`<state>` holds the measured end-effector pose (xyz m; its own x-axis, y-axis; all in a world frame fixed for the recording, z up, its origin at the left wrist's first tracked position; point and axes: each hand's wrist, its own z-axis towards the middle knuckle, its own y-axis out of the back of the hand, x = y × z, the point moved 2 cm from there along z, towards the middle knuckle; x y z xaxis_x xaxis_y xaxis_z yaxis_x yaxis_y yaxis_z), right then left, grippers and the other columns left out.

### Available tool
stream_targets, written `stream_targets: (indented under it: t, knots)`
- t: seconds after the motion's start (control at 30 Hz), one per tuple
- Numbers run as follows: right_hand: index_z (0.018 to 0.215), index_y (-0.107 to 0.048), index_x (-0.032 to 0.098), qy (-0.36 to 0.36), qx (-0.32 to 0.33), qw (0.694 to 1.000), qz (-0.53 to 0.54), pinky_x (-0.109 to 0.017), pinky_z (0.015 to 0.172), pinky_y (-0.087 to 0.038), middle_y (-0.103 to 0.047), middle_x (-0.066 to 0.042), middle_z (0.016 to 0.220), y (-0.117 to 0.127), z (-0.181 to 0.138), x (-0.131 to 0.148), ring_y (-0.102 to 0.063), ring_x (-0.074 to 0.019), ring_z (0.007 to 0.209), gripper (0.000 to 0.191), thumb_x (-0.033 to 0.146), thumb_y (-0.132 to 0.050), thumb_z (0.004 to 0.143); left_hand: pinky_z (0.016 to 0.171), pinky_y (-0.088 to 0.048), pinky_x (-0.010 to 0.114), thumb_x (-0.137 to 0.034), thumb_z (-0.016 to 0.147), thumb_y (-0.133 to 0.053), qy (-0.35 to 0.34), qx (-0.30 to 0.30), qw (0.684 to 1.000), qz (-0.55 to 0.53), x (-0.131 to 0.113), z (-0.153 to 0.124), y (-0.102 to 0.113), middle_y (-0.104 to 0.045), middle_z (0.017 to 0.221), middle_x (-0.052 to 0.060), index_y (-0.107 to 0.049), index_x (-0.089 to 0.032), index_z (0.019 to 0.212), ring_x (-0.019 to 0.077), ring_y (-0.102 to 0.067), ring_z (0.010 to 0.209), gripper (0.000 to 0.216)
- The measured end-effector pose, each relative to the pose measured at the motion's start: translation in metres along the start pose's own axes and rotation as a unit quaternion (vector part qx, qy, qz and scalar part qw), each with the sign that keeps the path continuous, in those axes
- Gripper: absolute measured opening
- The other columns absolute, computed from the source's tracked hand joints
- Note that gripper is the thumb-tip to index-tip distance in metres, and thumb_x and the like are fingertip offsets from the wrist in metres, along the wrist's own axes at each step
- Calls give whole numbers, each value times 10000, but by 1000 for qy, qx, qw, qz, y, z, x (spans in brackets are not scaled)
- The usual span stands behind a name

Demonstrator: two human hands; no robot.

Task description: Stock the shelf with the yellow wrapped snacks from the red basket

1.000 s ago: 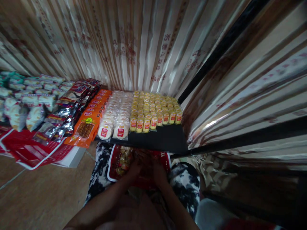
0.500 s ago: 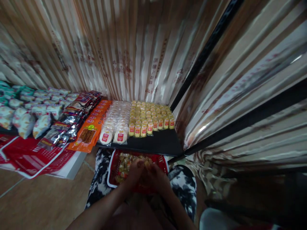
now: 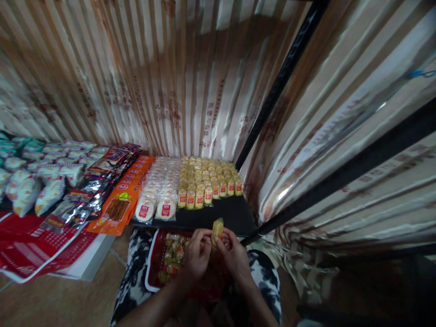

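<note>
A small yellow snack packet (image 3: 217, 229) is held upright between my two hands, just above a red basket (image 3: 152, 263) that rests on my lap. My left hand (image 3: 195, 255) is closed, its fingertips meeting the packet's lower left side. My right hand (image 3: 233, 254) pinches the packet from the right. The basket holds several more small wrapped packets (image 3: 172, 256). Just beyond my hands lies a black shelf board (image 3: 225, 213) with rows of the same yellow packets (image 3: 207, 179) and round white packets (image 3: 158, 197) beside them.
Orange packs (image 3: 126, 193), dark foil packs (image 3: 91, 181) and white-green bags (image 3: 37, 177) lie further left on the shelf. Red baskets (image 3: 30, 250) stick out at the lower left. Striped curtains hang behind and to the right, crossed by black bars (image 3: 279, 86). Tiled floor shows at the lower left.
Both hands rose out of the red basket and now hold a yellow packet up in front of the shelf edge. The camera tilted slightly, shifting the shelf lower in view.
</note>
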<state>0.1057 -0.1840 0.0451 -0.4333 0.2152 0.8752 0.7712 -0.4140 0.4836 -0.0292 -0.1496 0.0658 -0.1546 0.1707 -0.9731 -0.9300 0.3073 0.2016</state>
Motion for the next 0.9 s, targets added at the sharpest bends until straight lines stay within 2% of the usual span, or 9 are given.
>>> stream_targets:
  t: [0.13, 0.3, 0.6, 0.73, 0.9]
  knots:
    - [1039, -533, 161, 2, -55, 998, 10, -318, 730, -519, -673, -92, 904, 4, 33, 6, -646, -196, 805, 457, 495, -536, 726, 821, -471, 269, -240, 852, -371, 9, 32, 999, -23, -7, 14, -11, -593, 1073, 72, -595, -196, 1013, 168, -557, 980, 279]
    - [1035, -536, 173, 8, -97, 995, -37, -328, 739, -503, -668, -81, 891, 4, 70, 13, -641, -201, 808, 436, 483, -510, 730, 889, -472, 288, -236, 844, -386, 46, 59, 996, -54, -7, 40, -25, -537, 1237, 47, -575, -228, 1102, 174, -525, 1085, 320]
    - [1065, -516, 128, 10, -110, 990, -85, -307, 741, -476, -644, -116, 947, -10, 114, 14, -621, -206, 841, 462, 465, -452, 756, 954, -438, 328, -218, 831, -438, 83, 45, 992, -81, 13, 78, -42, -531, 1270, 71, -507, -206, 1212, 191, -517, 1124, 387]
    - [1071, -516, 117, 15, -120, 987, -102, -319, 742, -471, -634, -135, 961, -14, 126, 10, -615, -217, 839, 471, 468, -437, 767, 968, -425, 323, -218, 833, -434, 90, 49, 991, -84, 18, 88, -46, -551, 1249, 66, -483, -203, 1234, 187, -515, 1133, 404]
    - [1077, -512, 113, 21, -106, 991, -78, -328, 756, -472, -619, -141, 972, -19, 133, 7, -602, -220, 841, 475, 466, -450, 765, 1000, -396, 340, -202, 829, -413, 104, 54, 988, -103, 20, 95, -46, -505, 1306, 83, -462, -175, 1248, 195, -496, 1167, 423]
